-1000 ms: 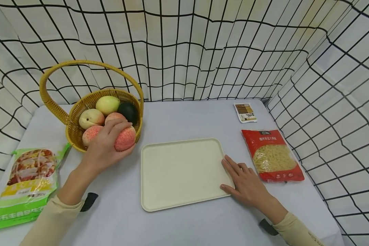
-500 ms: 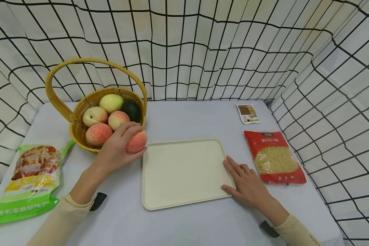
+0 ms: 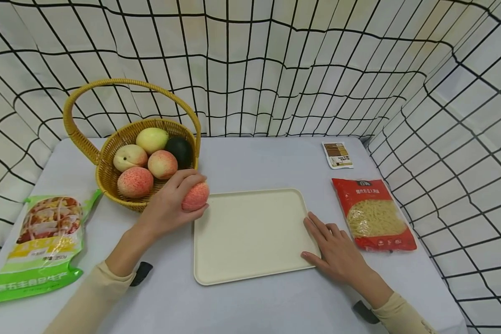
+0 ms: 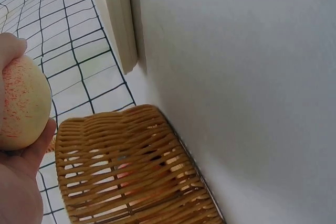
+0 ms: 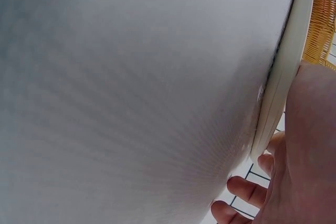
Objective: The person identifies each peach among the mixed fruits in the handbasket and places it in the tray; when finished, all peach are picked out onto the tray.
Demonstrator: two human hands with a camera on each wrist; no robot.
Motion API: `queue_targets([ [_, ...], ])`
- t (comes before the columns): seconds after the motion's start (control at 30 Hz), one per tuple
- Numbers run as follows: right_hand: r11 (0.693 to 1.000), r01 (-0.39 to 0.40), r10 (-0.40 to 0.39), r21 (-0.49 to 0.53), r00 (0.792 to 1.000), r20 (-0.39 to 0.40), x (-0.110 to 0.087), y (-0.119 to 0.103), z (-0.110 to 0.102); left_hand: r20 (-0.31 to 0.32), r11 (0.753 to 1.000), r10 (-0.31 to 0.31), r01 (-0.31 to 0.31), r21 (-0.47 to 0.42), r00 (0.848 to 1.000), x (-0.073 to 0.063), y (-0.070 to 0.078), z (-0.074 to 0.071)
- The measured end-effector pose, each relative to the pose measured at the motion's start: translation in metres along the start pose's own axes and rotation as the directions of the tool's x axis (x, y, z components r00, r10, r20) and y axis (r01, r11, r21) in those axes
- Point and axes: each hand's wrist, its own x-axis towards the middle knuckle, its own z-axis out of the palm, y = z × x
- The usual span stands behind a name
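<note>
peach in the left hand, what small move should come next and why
Probably ease the peach right and lower it onto the tray: the left hand holds it raised by the tray's far left corner, and the right hand touches the tray's right edge.

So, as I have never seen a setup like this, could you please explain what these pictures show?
There is no machine here, only a person working bare-handed. The wide picture comes from a camera worn on the head; the other two come from one on each wrist. The left hand holds a peach beside a wicker basket with more fruit inside. The right hand touches the edge of a cream tray. Also on the white-covered table lie a green food bag, a red pasta bag and a small packet.
</note>
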Motion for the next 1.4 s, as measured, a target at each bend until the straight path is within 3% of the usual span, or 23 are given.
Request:
queue_targets([
  [0.9, 1.0, -0.003, 0.003, -0.004, 1.0, 0.016, 0.0, -0.001, 0.0, 0.073, 0.998, 0.032, -0.028, -0.063, 0.997, -0.005, 0.012, 0.021],
  [1.4, 1.0, -0.003, 0.003, -0.001, 1.0, 0.003, 0.0, -0.001, 0.0, 0.13, 0.998, 0.043, -0.037, -0.049, 0.991, -0.005, 0.016, 0.026],
])
